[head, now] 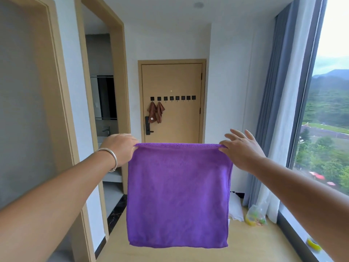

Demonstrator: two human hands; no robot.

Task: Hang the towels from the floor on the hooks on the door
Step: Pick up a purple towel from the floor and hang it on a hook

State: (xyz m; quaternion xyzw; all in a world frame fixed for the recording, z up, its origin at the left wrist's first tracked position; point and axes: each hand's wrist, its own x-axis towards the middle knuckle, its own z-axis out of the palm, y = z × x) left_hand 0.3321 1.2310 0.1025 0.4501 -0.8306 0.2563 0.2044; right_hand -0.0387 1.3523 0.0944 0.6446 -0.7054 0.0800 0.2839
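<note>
The person is holding a purple towel (178,193) stretched out flat in front of them, well away from the door (172,103) at the end of the passage — so the step in hand looks like carrying it over for hanging. The left hand (120,148) is gripping the top left corner with its fingers curled around the cloth; the right hand (241,148) is pinching the top right corner between thumb and a finger, while its other fingers are spreading free. On the door a row of black hooks (172,98) is showing, and two brown towels (155,112) are already hanging from the two leftmost ones, leaving the rest bare. The next move probably calls for walking up and catching an edge or corner on a free hook — gathering the cloth first may help. On the floor by the curtain (279,103), a white bag (235,208) and a clear bag (255,215) are lying to the right, seemingly off the direct path.
</note>
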